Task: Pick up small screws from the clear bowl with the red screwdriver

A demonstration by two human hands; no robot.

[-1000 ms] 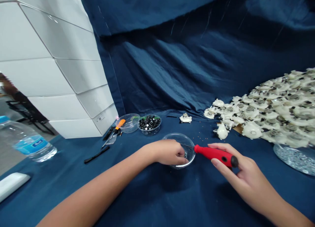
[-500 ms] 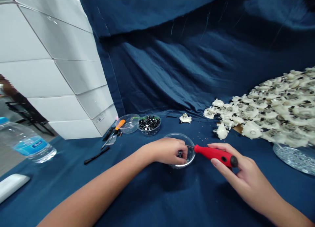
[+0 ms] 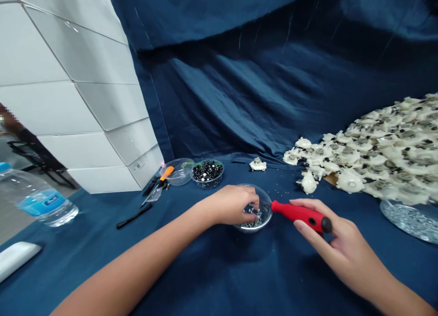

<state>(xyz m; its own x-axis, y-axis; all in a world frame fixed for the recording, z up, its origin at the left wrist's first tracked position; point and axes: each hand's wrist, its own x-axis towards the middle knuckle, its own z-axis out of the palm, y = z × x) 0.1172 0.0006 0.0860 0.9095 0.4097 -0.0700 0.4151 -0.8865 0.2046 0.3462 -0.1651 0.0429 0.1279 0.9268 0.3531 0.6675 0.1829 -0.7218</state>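
Note:
In my right hand is a red screwdriver with a black end cap, held between thumb and fingers. Its thin shaft points left over the rim of a clear plastic bowl. My left hand reaches into this bowl, thumb and fingertips apart and curved down. Small shiny metal screws lie in the bowl beneath and between those fingertips. Behind my left hand stands another clear bowl, full of small black parts. A single cream-white plastic part rests farther back on the blue cloth.
A large pile of cream-white plastic parts spreads at right, by a clear container of shiny small pieces. At left are stacked white boxes, a water bottle, a black tool, an orange-handled tool and a clear lid.
My left hand's thumb and fingers have spread apart and risen slightly, uncovering more screws in the bowl. The right hand and screwdriver are almost where they were.

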